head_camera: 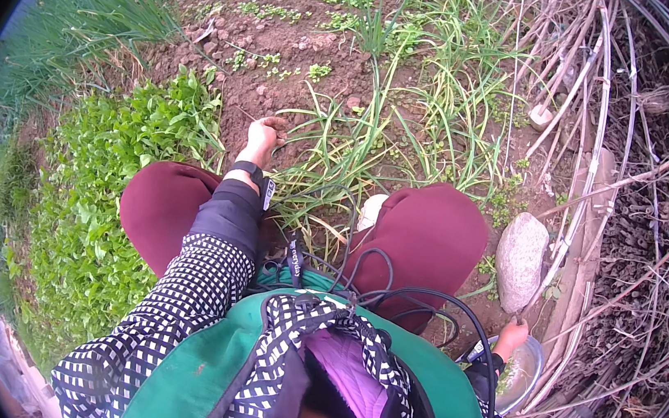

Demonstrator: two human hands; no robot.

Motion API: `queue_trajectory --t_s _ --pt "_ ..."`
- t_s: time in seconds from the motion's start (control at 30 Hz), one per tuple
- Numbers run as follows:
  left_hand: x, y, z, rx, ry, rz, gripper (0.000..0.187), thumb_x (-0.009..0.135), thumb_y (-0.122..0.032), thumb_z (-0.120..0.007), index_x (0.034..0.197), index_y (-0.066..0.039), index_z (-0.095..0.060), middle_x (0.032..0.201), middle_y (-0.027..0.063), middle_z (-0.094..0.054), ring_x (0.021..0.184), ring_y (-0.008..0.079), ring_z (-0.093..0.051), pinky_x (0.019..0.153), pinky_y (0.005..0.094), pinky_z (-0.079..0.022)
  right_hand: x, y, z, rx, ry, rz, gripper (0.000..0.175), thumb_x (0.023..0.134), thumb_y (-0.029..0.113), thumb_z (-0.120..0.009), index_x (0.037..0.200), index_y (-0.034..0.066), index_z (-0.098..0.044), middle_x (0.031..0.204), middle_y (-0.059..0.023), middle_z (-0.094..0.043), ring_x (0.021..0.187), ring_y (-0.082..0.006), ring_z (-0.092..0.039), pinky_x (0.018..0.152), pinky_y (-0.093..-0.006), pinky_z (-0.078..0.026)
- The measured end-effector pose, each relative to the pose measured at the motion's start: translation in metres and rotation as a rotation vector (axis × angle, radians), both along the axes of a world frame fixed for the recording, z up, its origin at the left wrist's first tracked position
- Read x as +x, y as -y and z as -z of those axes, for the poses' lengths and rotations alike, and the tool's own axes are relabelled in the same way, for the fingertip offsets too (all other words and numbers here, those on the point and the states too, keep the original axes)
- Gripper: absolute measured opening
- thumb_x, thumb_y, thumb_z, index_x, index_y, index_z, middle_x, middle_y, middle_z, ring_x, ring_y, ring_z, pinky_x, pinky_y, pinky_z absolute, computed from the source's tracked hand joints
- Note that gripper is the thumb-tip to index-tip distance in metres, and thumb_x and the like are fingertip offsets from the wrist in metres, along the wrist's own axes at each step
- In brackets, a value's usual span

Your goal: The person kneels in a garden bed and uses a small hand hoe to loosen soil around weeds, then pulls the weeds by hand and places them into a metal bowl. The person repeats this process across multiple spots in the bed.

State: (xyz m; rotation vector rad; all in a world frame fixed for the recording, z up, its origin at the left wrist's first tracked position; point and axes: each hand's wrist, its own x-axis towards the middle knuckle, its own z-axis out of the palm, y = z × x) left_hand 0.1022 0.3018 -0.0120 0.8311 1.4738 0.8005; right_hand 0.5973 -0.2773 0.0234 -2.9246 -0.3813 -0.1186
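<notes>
My left hand is low over the brown soil, beyond my left knee. Its fingers curl toward long, grass-like green leaves, some of them yellowed; whether it grips anything is hidden. At the far right, my right hand hangs above the rim of a metal bowl, just below a large pale stone. The fingers of this hand are bunched, and I cannot make out what is between them. Some greenery shows in the bowl, partly behind my sleeve.
Leafy green plants grow thickly on the left, with tall tubular-leaved plants behind. Dry sticks and stalks are piled along the right. Black cables loop across my lap. A white object lies beside my right knee.
</notes>
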Motion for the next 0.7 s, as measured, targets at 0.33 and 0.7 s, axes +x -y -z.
queue_trajectory --t_s 0.33,0.7 --pt "-0.045 0.019 0.066 -0.157 -0.614 -0.304 0.025 0.071 -0.016 -0.051 0.080 0.002 -0.064 0.081 0.0194 -0.063 0.077 0.0297 -0.062 0.070 0.0375 -0.045 -0.070 -0.244 -0.009 0.357 -0.523 -0.622 0.019 0.084 0.010 -0.056 0.095 -0.0042 -0.059 0.075 -0.0114 -0.061 0.071 -0.0150 -0.057 0.064 -0.0261 -0.046" --pt "-0.081 -0.013 0.165 -0.275 -0.848 0.011 0.043 0.069 -0.038 -0.070 0.077 0.004 -0.065 0.069 0.0128 -0.064 0.064 0.0219 -0.062 0.062 0.0323 -0.047 -0.121 -0.346 0.021 0.253 -0.965 -0.580 0.010 0.080 0.005 -0.060 0.088 0.0011 -0.062 0.061 -0.0038 -0.057 0.056 -0.0059 -0.048 0.051 -0.0240 -0.041"
